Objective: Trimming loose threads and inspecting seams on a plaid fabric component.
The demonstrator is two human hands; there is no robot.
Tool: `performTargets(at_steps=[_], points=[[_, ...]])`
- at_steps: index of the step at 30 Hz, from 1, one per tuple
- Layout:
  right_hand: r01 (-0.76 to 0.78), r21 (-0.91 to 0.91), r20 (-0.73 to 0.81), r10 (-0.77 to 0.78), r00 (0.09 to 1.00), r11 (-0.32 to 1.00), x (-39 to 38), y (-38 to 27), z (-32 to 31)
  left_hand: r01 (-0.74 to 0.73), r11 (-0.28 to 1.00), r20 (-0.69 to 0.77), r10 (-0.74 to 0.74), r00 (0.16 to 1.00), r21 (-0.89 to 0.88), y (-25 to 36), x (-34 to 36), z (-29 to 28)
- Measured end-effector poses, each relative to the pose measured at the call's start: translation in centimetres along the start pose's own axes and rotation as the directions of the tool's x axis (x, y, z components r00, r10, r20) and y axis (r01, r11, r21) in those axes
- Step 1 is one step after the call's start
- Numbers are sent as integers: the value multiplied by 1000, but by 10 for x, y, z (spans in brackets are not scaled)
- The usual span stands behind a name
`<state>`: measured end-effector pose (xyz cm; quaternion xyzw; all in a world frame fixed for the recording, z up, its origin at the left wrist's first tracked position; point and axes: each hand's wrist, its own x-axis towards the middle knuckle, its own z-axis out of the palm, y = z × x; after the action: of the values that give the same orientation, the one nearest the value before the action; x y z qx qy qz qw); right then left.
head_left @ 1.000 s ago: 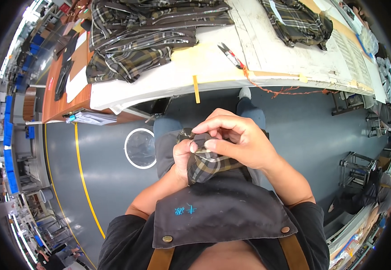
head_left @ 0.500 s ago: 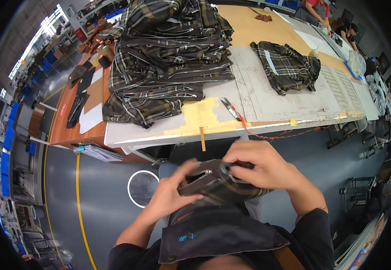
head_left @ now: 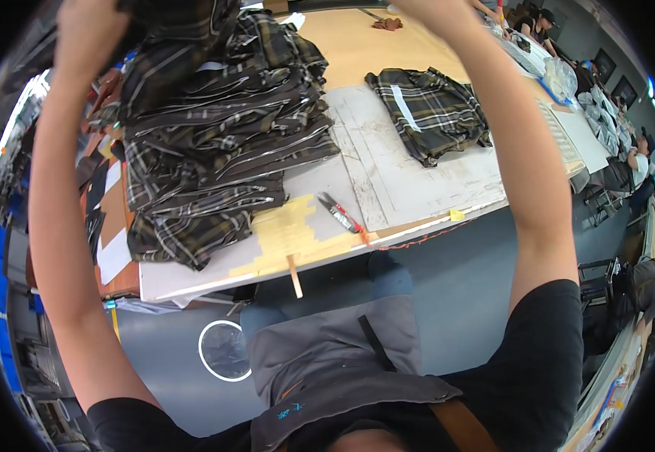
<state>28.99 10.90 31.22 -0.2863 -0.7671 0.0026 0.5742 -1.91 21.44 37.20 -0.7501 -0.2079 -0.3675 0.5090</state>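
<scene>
A dark plaid garment (head_left: 184, 26), blurred and cut off by the top edge, hangs over the far end of the piled plaid garments (head_left: 222, 124). My left hand (head_left: 90, 34) is raised at the upper left with its fingers closed at this garment's edge, partly hidden. Far to the right, my right hand (head_left: 429, 11) reaches up over the table, and its fingers lie outside the picture. Below that forearm, a single folded plaid garment (head_left: 436, 113) with a white strip on it lies flat.
Thread snips (head_left: 342, 217) with red handles and an orange cord lie near the table edge (head_left: 410, 237). A wooden stick (head_left: 295, 276) juts out past yellow tape (head_left: 286, 226). A white-rimmed round bin (head_left: 225, 350) stands on the floor. Another person (head_left: 536, 29) works at the far right.
Both hands have gone from in front of my apron up and far apart. The plaid piece with a zip has left my lap area, and a blurred plaid garment now shows by my left hand.
</scene>
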Motion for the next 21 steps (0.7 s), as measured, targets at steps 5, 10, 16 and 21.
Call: performTargets(at_steps=[5, 10, 16, 21], points=[[-246, -881, 194, 782, 593, 405, -175, 134, -35, 436, 900, 865, -198, 461, -27, 64, -103, 154], [-429, -757, 72, 716, 694, 492, -256, 180, -85, 456, 890, 953, -160, 257, 26, 114, -94, 175], [-396, -590, -179, 365, 914, 704, -117, 75, -134, 398, 913, 855, -139, 500, -85, 87, -93, 132], [-339, -286, -136, 312, 940, 896, -90, 14, -137, 338, 861, 350, -204, 914, -381, 138, -56, 81]])
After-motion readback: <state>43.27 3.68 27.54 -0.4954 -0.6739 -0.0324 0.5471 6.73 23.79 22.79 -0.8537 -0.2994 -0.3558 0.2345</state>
